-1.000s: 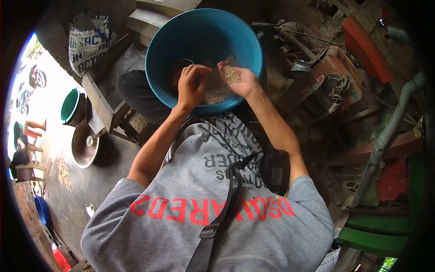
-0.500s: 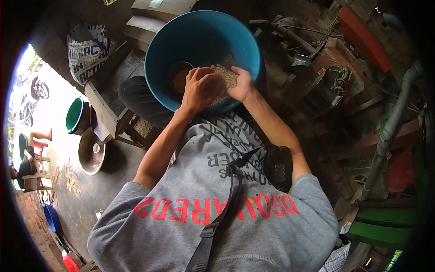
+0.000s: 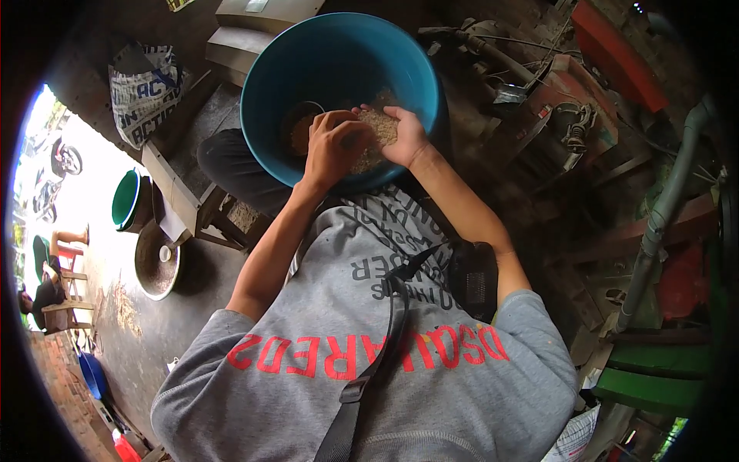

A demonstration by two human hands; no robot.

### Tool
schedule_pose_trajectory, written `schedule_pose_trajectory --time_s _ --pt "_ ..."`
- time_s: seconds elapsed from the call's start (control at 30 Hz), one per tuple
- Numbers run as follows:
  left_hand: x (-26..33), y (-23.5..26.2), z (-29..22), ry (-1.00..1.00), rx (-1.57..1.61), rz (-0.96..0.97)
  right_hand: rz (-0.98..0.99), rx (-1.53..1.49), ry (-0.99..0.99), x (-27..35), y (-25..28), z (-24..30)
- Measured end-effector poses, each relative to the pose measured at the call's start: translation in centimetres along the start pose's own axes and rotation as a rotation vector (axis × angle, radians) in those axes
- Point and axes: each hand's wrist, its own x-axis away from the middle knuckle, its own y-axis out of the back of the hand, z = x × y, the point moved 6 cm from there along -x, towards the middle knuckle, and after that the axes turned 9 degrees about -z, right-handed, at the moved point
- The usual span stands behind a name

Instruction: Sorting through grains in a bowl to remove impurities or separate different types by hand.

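A large blue plastic tub [image 3: 285,65] stands before me, with a loose layer of pale husky grain at its bottom. Inside it, on the left, is a small round bowl [image 3: 301,132] with reddish-brown contents, partly covered by my left hand. My right hand [image 3: 409,143] is cupped palm up within the tub and carries a heap of pale grain [image 3: 383,126]. Over that heap my left hand [image 3: 329,150] is curled, thumb and fingertips drawn together at the edge of the grain. Whatever is between those fingertips is too small to make out.
Left of me are a low wooden bench [image 3: 173,181], a green basin [image 3: 125,200], a metal pan [image 3: 158,269] and a printed sack [image 3: 145,92]. Rusty machinery [image 3: 566,108] and a grey pipe [image 3: 662,219] stand to the right. Another person sits at the far left.
The tub and both hands appear slightly further left and higher in the picture. My right hand still cups the grain, and my left fingers stay curled over it.
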Motion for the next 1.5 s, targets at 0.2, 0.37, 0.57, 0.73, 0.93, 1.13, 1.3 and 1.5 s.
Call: schedule_pose_trajectory --time_s 0.2,0.37,0.57,0.73,0.93,1.13,1.3,1.5 --pt "-0.2 0.5 0.8 0.053 0.080 -0.041 0.015 0.006 -0.031 -0.1 0.1 -0.3" --pt "0.5 0.4 1.9 0.170 0.105 -0.031 -0.040 -0.020 -0.039 -0.4 0.2 -0.5" --pt "0.4 0.8 2.3 0.211 0.134 -0.076 -0.108 -0.058 -0.003 -0.6 0.5 -0.4" --pt "0.6 3.0 3.5 0.340 -0.043 -0.303 -0.162 -0.039 0.061 -0.6 0.5 -0.4" --pt "0.4 3.5 1.0 0.138 -0.098 -0.168 -0.130 -0.106 0.128 -0.3 0.3 0.2" --pt "3.1 2.5 0.3 0.291 -0.007 0.195 -0.135 -0.155 0.163 -0.1 0.2 0.3" --pt "3.8 0.7 1.8 0.363 -0.119 0.417 -0.133 -0.154 0.142 -0.4 0.4 0.1" --pt "4.1 0.2 2.5 0.369 -0.151 0.449 -0.129 -0.157 0.135 -0.4 0.4 0.0"
